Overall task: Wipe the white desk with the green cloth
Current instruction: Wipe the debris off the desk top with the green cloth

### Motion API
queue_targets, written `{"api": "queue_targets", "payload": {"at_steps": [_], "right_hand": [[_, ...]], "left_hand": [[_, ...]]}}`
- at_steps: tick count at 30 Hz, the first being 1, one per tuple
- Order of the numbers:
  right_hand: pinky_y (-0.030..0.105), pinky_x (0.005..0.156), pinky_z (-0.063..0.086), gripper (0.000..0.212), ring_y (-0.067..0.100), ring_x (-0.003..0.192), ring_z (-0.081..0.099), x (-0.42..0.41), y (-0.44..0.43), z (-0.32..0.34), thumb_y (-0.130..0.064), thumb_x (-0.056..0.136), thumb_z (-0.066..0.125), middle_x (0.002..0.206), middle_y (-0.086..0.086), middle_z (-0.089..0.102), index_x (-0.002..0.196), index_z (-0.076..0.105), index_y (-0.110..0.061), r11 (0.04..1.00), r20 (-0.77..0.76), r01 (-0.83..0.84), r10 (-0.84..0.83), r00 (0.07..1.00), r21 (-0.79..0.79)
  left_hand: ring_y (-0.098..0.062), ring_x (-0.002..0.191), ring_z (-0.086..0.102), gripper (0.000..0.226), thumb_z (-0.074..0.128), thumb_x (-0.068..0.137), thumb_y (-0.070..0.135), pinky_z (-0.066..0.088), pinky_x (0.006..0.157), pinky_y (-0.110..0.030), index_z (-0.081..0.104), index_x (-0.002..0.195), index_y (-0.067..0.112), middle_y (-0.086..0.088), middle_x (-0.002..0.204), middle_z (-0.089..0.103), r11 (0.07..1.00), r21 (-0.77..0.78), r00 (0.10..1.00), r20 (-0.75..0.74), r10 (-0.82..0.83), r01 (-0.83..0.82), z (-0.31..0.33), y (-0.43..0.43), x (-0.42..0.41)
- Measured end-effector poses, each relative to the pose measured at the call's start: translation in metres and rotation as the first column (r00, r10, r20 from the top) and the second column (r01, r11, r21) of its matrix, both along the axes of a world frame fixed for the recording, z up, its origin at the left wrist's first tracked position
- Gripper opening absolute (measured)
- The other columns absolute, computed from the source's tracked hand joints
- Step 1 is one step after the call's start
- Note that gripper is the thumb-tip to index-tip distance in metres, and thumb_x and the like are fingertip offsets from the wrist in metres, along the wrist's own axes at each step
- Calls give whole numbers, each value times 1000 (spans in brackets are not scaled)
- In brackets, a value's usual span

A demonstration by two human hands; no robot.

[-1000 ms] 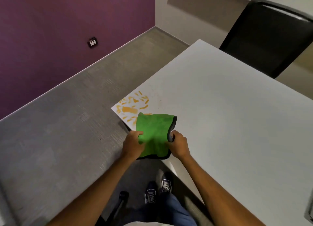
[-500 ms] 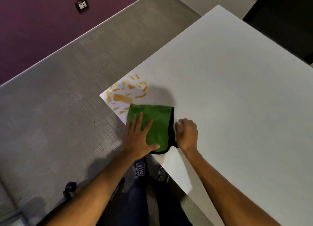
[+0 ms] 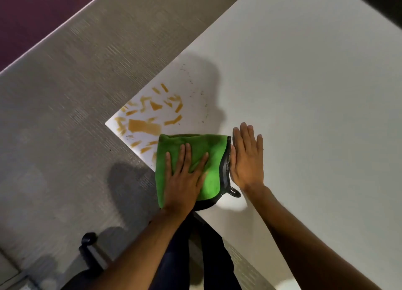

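I find the green cloth (image 3: 195, 159) folded and lying at the lower left corner of the white surface (image 3: 304, 94), left of frame centre, its lower left portion overhanging the surface's edge above the grey carpet (image 3: 65, 94). The left hand (image 3: 185, 178) lies flat on top of the cloth, fingers (image 3: 188, 153) spread and pressing down, pinching nothing. The right hand (image 3: 248, 157) lies flat on the bare surface just beside the cloth's dark hemmed edge, fingers extended and close together, holding nothing; whether it touches the hem I cannot tell. The orange-brown stain patches (image 3: 150, 118) sit just above and left of the cloth, towards the corner, with a few under or at its upper left margin. Faint dark specks (image 3: 195, 89) lie further up. Risks, in my judgement: a stroke towards the corner could carry the cloth off the edge, since part already overhangs; an open palm gives no hold, so the folded layers may slip or bunch; if the patches are wet they could smear across clean surface; if dried, light pressure may leave them. The small hanging loop (image 3: 233, 192) at the cloth's lower right corner could drag.
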State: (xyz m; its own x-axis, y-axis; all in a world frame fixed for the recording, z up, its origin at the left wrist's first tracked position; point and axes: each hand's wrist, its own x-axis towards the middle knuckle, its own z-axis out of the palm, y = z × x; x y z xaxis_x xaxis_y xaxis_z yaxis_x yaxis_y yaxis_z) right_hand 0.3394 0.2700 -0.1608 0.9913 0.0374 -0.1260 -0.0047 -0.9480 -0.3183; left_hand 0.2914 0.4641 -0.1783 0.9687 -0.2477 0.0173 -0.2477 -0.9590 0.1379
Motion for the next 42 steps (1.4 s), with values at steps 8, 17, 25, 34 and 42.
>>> {"api": "queue_targets", "payload": {"at_steps": [8,17,25,34,42], "right_hand": [[58,128,18,57,32,160,14,26,-10,-8,-28,108,17,171,14,20,161,23,-7,996,29,-65,67,997,-67],[58,129,16,60,33,160,12,30,-13,-11,-23,105,26,171,16,17,161,19,-4,994,23,-59,61,998,-88],[58,129,16,71,35,159,14,30,-14,-11,-3,94,50,169,18,20,160,23,-1,998,78,-52,56,995,-46],[63,125,25,70,38,157,22,30,-12,-12,-2,91,53,167,19,28,157,30,1,998,149,-42,47,988,-36],[61,121,31,58,35,155,30,28,-13,-27,4,96,42,163,19,36,154,38,2,997,331,-15,37,943,-69]], "left_hand": [[-41,146,21,60,43,98,37,22,112,-67,24,154,25,-29,155,28,996,33,997,-1,-78,78,4,-5,25],[-40,144,28,50,25,105,42,25,111,-66,31,151,25,-27,152,36,999,21,996,84,33,-35,1,-26,143],[-45,140,34,46,30,105,32,32,105,-70,47,142,11,-30,146,43,991,61,991,63,-121,117,9,-7,125],[-41,149,10,70,20,96,70,9,108,-76,25,152,28,-26,159,17,971,66,974,-16,-228,229,5,8,107],[-45,145,21,47,32,104,48,18,100,-81,38,146,28,-29,153,31,980,53,980,51,-195,192,1,-4,121]]}}
